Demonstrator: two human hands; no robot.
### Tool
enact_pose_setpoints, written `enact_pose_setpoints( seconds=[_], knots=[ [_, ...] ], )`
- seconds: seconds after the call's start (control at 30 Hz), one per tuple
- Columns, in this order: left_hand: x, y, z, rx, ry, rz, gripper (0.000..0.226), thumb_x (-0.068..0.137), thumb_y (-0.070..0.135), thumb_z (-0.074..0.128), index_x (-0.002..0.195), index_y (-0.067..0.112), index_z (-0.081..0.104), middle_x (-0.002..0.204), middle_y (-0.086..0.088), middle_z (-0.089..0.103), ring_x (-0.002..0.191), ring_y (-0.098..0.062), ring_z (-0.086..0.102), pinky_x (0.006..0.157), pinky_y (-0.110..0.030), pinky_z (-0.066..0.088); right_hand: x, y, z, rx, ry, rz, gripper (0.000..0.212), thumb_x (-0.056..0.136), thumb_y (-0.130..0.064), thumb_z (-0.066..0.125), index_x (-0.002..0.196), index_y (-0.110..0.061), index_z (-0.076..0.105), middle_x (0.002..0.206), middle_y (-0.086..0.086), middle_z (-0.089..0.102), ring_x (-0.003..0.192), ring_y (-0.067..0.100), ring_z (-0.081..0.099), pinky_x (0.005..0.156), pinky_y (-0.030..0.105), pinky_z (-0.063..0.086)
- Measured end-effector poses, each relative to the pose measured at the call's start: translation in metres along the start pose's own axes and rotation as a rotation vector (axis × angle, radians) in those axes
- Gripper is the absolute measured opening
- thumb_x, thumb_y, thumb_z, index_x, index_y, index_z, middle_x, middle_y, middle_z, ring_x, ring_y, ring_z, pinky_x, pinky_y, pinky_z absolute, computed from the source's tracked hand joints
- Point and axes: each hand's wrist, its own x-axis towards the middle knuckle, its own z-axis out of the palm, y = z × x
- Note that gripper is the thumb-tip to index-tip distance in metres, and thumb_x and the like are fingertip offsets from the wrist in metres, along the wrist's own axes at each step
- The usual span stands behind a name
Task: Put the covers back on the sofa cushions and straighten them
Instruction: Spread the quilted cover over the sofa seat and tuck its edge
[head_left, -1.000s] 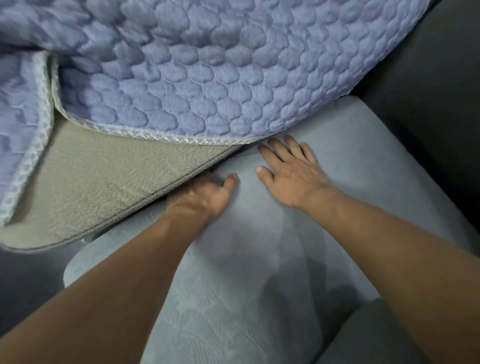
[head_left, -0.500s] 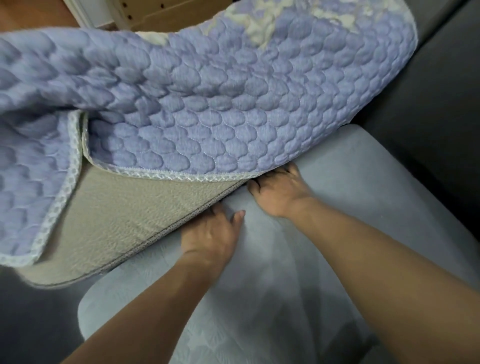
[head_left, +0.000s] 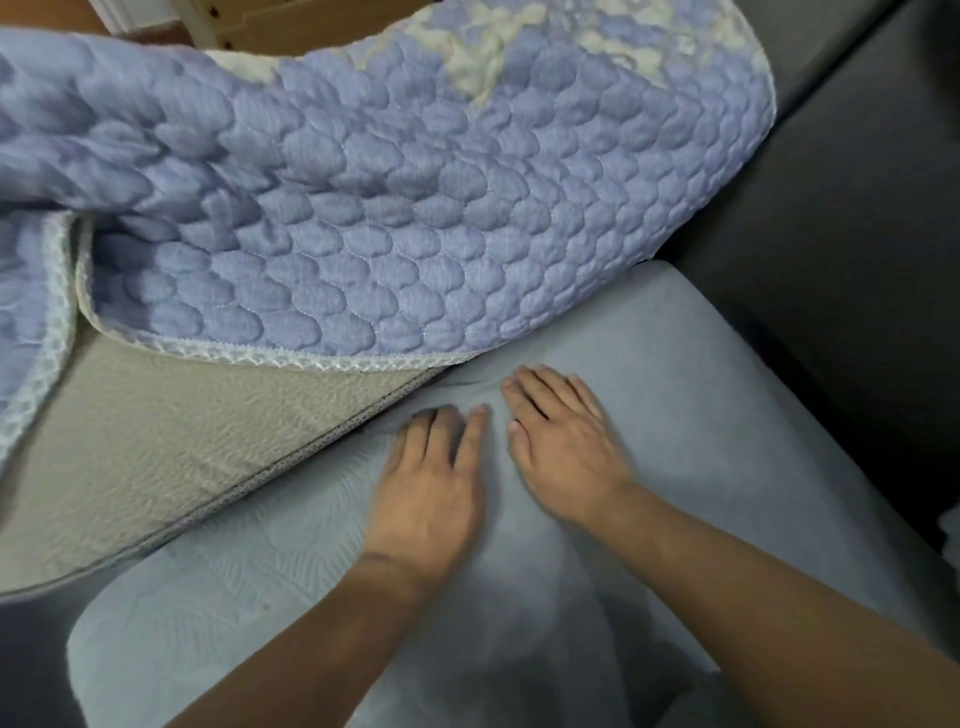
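A pale grey-blue covered sofa cushion (head_left: 691, 395) fills the lower middle of the head view. My left hand (head_left: 431, 483) lies flat on it, palm down, fingers spread. My right hand (head_left: 561, 441) lies flat just to its right, fingers pointing up-left. Both hold nothing. Above them a purple quilted cover (head_left: 415, 208) with white lace trim hangs folded back, showing its beige underside (head_left: 171, 441). The cover's trimmed edge lies just beyond my fingertips.
Dark grey sofa upholstery (head_left: 831, 234) runs along the right side. A wooden furniture piece (head_left: 291, 26) shows at the top edge behind the quilted cover. The dark sofa base (head_left: 31, 665) shows at the lower left.
My right hand has come out from under the quilted cover's edge and now lies flat. My left hand has flattened and slid beside it. The view has shifted slightly.
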Motion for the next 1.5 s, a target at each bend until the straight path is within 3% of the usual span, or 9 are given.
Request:
enact_pose_setpoints(
  seconds=[0.2, 0.33, 0.5, 0.6, 0.93, 1.07, 1.23, 1.4, 1.5],
  knots=[
    [0.020, 0.012, -0.005, 0.090, -0.195, -0.108, 0.079, 0.096, 0.057, 0.014, 0.157, 0.009, 0.019, 0.162, -0.022, 0.019, 0.150, -0.036, 0.017, 0.124, -0.048, 0.011, 0.023, 0.002, 0.001, 0.024, -0.138, 0.035, 0.059, 0.099, -0.051, 0.021, 0.155, -0.033, 0.019, 0.164, -0.011, 0.013, 0.152, 0.012, 0.003, 0.122, 0.047, 0.000],
    [0.039, 0.019, -0.003, 0.069, -0.177, -0.210, 0.072, 0.094, 0.051, 0.018, 0.152, 0.010, 0.028, 0.156, -0.016, 0.033, 0.143, -0.032, 0.030, 0.119, -0.045, 0.022, 0.042, 0.001, 0.001, 0.022, -0.185, 0.053, 0.060, 0.100, -0.054, 0.018, 0.156, -0.033, 0.014, 0.165, -0.011, 0.009, 0.152, 0.013, -0.003, 0.121, 0.050, -0.004],
    [0.066, 0.011, -0.025, -0.075, -0.322, -0.297, 0.048, 0.101, 0.042, 0.030, 0.136, 0.012, 0.045, 0.132, -0.018, 0.058, 0.120, -0.036, 0.057, 0.100, -0.041, 0.043, 0.071, -0.003, -0.002, -0.007, -0.216, 0.050, 0.062, 0.098, -0.051, 0.020, 0.154, -0.026, 0.028, 0.160, 0.000, 0.027, 0.149, 0.022, 0.012, 0.121, 0.048, 0.005],
    [0.073, -0.005, -0.029, -0.151, -0.420, -0.364, 0.052, 0.108, 0.043, 0.022, 0.148, 0.015, 0.038, 0.155, -0.015, 0.038, 0.142, -0.031, 0.038, 0.118, -0.040, 0.023, 0.067, -0.006, -0.012, -0.082, -0.184, -0.017, 0.061, 0.097, -0.050, 0.023, 0.147, -0.021, 0.043, 0.151, 0.006, 0.042, 0.143, 0.028, 0.026, 0.120, 0.047, 0.012],
    [0.070, -0.028, -0.004, -0.203, -0.281, -0.242, 0.078, 0.090, 0.066, 0.001, 0.158, 0.033, 0.023, 0.167, 0.003, 0.011, 0.154, -0.020, 0.006, 0.125, -0.041, 0.000, 0.110, -0.014, 0.016, -0.051, -0.087, 0.046, 0.069, 0.088, -0.060, 0.022, 0.155, -0.043, 0.017, 0.165, -0.009, 0.011, 0.153, 0.022, 0.001, 0.117, 0.053, 0.007],
    [0.072, -0.025, -0.003, -0.127, -0.260, -0.309, 0.060, 0.104, 0.048, 0.010, 0.157, 0.023, 0.024, 0.167, -0.001, 0.011, 0.154, -0.022, 0.005, 0.124, -0.040, -0.006, 0.107, -0.014, 0.018, -0.037, 0.012, 0.014, 0.062, 0.092, -0.052, 0.033, 0.153, -0.041, 0.026, 0.163, -0.008, 0.022, 0.152, 0.022, 0.010, 0.118, 0.052, 0.011],
    [0.078, -0.022, -0.012, -0.284, -0.374, -0.335, 0.052, 0.107, 0.036, 0.025, 0.156, 0.016, 0.026, 0.165, -0.007, 0.020, 0.152, -0.023, 0.017, 0.124, -0.038, 0.006, 0.071, -0.041, 0.009, -0.103, 0.035, 0.048, 0.042, 0.080, -0.037, 0.051, 0.111, -0.018, 0.073, 0.115, 0.008, 0.069, 0.123, 0.033, 0.050, 0.113, 0.050, 0.027],
    [0.004, -0.055, -0.054, -0.295, -0.371, -0.388, 0.067, 0.101, 0.059, 0.028, 0.144, 0.010, 0.044, 0.146, -0.019, 0.049, 0.135, -0.032, 0.048, 0.112, -0.042, 0.035, 0.061, -0.049, -0.015, -0.014, -0.052, 0.018, 0.059, 0.086, -0.040, 0.024, 0.117, -0.020, 0.070, 0.123, 0.006, 0.066, 0.123, 0.028, 0.051, 0.112, 0.047, 0.031],
    [-0.020, -0.077, -0.058, -0.191, -0.372, -0.502, 0.079, 0.098, 0.067, 0.024, 0.144, 0.007, 0.048, 0.152, -0.020, 0.043, 0.143, -0.030, 0.038, 0.119, -0.038, 0.022, 0.081, -0.064, -0.021, -0.020, -0.189, 0.039, 0.064, 0.090, -0.047, 0.021, 0.149, -0.032, 0.041, 0.156, -0.002, 0.038, 0.146, 0.023, 0.029, 0.119, 0.046, 0.018]
  ],
)
